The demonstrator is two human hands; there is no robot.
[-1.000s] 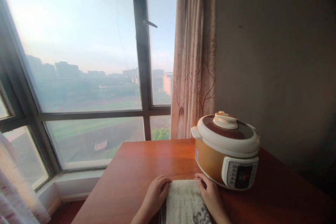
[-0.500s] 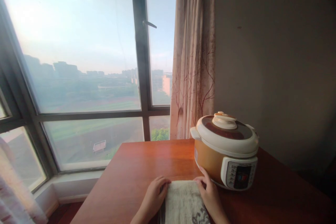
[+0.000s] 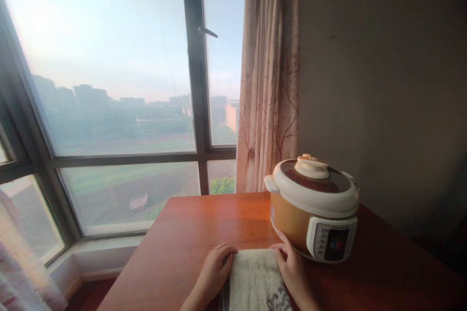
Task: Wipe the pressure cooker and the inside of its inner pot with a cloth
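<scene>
A folded pale cloth [image 3: 253, 277] with a dark curling pattern near its lower right lies on the table at the bottom of the view. My left hand [image 3: 218, 267] grips its far left corner, thumb and fingers closed on the edge. At the far right corner my right hand [image 3: 289, 265] pinches the cloth, its index finger stretched out toward the cooker. The near end of the cloth runs out of the frame.
A white and gold electric pressure cooker [image 3: 314, 209] stands just right of my right hand. Behind the reddish-brown wooden table [image 3: 175, 243] are a large window [image 3: 191, 107] and a beige curtain [image 3: 268, 82]. A bare wall [image 3: 372, 97] rises on the right.
</scene>
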